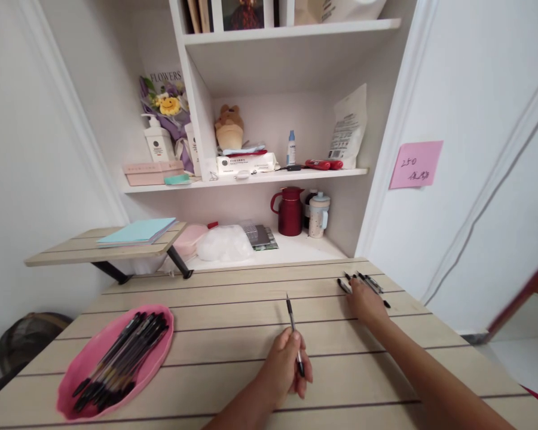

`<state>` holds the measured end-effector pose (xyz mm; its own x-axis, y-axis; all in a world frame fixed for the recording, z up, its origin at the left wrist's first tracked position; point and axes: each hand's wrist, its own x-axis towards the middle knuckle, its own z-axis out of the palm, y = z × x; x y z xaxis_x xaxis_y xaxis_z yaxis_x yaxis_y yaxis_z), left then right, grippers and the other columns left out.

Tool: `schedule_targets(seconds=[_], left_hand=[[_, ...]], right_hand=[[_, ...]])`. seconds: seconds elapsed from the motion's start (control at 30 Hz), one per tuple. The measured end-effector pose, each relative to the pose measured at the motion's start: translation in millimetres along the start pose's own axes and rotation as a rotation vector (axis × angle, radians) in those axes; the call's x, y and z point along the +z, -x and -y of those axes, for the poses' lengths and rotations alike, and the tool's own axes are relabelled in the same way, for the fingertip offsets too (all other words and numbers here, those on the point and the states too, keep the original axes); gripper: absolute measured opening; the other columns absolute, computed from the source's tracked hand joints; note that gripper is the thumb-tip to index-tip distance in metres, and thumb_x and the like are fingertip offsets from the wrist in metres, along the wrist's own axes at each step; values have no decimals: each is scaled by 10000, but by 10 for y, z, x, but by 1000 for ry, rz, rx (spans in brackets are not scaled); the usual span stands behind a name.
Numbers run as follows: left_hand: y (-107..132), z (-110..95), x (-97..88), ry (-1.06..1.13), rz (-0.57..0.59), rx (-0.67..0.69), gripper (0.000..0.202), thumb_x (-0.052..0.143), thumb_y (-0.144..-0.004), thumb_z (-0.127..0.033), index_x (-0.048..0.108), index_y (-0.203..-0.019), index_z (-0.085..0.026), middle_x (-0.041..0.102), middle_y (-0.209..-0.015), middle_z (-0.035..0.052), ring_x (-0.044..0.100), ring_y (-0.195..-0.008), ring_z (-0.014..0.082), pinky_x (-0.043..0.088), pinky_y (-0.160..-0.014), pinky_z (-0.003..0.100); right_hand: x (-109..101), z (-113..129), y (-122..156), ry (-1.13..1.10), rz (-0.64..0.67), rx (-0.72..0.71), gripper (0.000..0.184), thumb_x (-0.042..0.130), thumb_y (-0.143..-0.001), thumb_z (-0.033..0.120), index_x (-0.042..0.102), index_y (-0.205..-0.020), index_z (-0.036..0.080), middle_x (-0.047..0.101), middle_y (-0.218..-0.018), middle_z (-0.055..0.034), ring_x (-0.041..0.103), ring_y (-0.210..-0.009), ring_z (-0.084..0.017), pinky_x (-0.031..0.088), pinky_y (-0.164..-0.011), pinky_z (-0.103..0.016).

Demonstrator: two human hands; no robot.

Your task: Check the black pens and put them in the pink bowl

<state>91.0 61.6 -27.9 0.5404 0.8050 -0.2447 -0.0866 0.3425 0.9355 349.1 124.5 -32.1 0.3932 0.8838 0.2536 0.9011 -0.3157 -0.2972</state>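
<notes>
My left hand (287,365) is closed around a black gel pen (290,310) over the middle of the table. The pen's thin bare point faces away from me, and its black end shows below my fingers. Farther right, my right hand (366,300) is lowered onto a small group of black pens and pen parts (371,283) lying on the tabletop. Its fingers are bent and close together; what they pinch, if anything, is hidden. One black piece (343,285) lies against the fingertips. A pink oval tray (67,382) at left holds several black pens (123,358).
A small raised shelf (49,254) with light blue paper (137,232) stands at the back left. Behind the table, a white shelf unit (291,42) holds a red jug (290,212), a cup (318,216) and a plastic bag (226,243). A pink note (416,164) is on the right wall.
</notes>
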Motion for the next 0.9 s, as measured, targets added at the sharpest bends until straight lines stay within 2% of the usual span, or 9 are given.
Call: schedule_targets(seconds=[0.1, 0.27, 0.33, 0.43, 0.5, 0.6, 0.73, 0.9], left_hand=[[-8, -3, -25, -1, 7, -6, 429, 345, -764, -620, 378, -818, -196, 529, -456, -59, 340, -213, 42, 108, -266, 137], [-14, 32, -30, -72, 97, 46, 397, 367, -776, -578, 395, -825, -185, 517, -456, -61, 330, -228, 38, 125, -282, 148], [-3, 46, -13, -150, 130, 76, 364, 361, -794, -540, 404, -812, -179, 487, -434, -75, 272, -223, 27, 128, -286, 157], [20, 60, 9, -271, 167, 103, 318, 341, -819, -481, 416, -785, -174, 448, -409, -86, 223, -247, 23, 141, -313, 164], [32, 65, 11, -346, 193, 124, 290, 344, -825, -445, 428, -774, -172, 447, -416, -80, 254, -281, 29, 172, -340, 164], [36, 69, 5, -431, 224, 155, 272, 346, -828, -420, 444, -777, -171, 459, -436, -69, 300, -324, 41, 212, -373, 168], [31, 70, 4, -471, 217, 155, 264, 332, -836, -403, 452, -793, -172, 452, -436, -71, 291, -337, 48, 221, -394, 174], [50, 43, 14, -505, 219, 166, 234, 337, -837, -366, 452, -778, -171, 450, -440, -68, 309, -365, 55, 237, -429, 178]], right_hand=[[-1, 7, 10, -11, 5, -3, 308, 398, -772, 141, 524, -1050, 102, 643, -877, -177, 577, -867, -268, 387, -677, -341], [-134, -36, 161, -61, 4, 20, 295, 441, -709, 118, 584, -967, 129, 648, -821, -152, 587, -774, -257, 393, -650, -348], [-226, 23, 284, -325, 46, 61, 242, 481, -689, 150, 613, -892, 146, 641, -745, -114, 578, -689, -226, 397, -613, -337], [-397, 234, 501, -862, 183, 114, 190, 539, -692, 280, 623, -824, 171, 596, -612, -35, 521, -537, -150, 382, -508, -283], [-519, 409, 638, -1120, 253, 112, 226, 606, -662, 336, 614, -822, 176, 583, -620, -9, 471, -492, -102, 341, -453, -235], [-674, 615, 783, -1432, 301, 128, 246, 685, -608, 323, 601, -781, 169, 567, -633, 8, 396, -463, -58, 277, -416, -200], [-775, 706, 846, -1537, 272, 156, 256, 712, -584, 314, 597, -757, 164, 558, -627, 14, 368, -456, -47, 259, -416, -194], [-774, 701, 845, -1479, 247, 143, 316, 709, -581, 337, 615, -821, 156, 556, -610, 6, 371, -467, -60, 267, -432, -210]])
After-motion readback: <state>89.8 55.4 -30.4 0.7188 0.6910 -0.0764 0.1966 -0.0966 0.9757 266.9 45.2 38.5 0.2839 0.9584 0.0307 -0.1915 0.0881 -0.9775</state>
